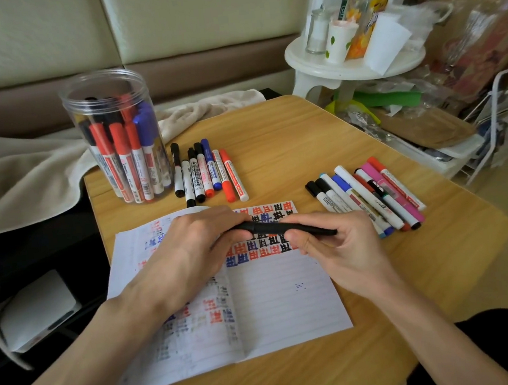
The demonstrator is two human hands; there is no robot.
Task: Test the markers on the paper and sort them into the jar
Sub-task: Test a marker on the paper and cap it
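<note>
Gripping black marker (pixel 269 227) over lined paper (pixel 288 300).

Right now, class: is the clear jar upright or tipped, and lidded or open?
Upright and open. The jar stands on its base on the table, no lid over its threaded rim, markers standing inside.

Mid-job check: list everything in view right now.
clear plastic jar: one, transparent, table's far left, holding red, blue, black markers
loose markers beside jar: about eight, black, red, blue, right of jar
loose markers at right: about nine, mixed colours, table's right side
open lined notebook: one, white with coloured test marks, table centre
black marker: one, black, over the notebook
light wooden table: one, tan, under the notebook
white round stool: one, white, beyond the table's far right corner
beige blanket: one, beige, left of table
left hand: grips black marker's left end
right hand: grips its right end
</note>
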